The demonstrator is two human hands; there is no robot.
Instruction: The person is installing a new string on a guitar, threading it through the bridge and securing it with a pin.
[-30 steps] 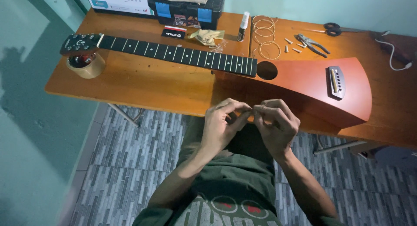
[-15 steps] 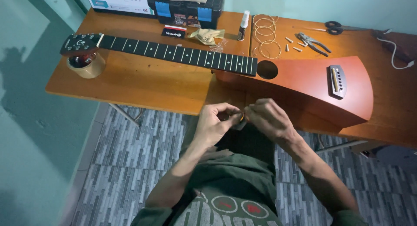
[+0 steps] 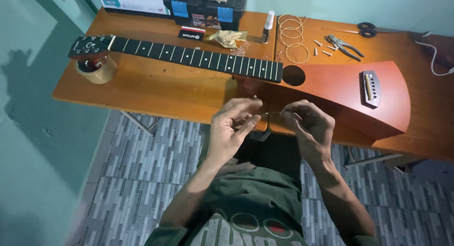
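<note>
Between my fingertips a thin guitar string [image 3: 270, 113] was pinched, left hand [image 3: 231, 128] and right hand [image 3: 305, 128] having drawn slightly apart since a second before, above the stringless guitar [image 3: 331, 85] on the table [image 3: 156, 90].

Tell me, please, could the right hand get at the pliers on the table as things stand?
Probably yes, but not freely. The pliers lie in the open at the table's far side, beyond the guitar. The right hand is pinching a thin string with the left hand, so it must let go first.
</note>
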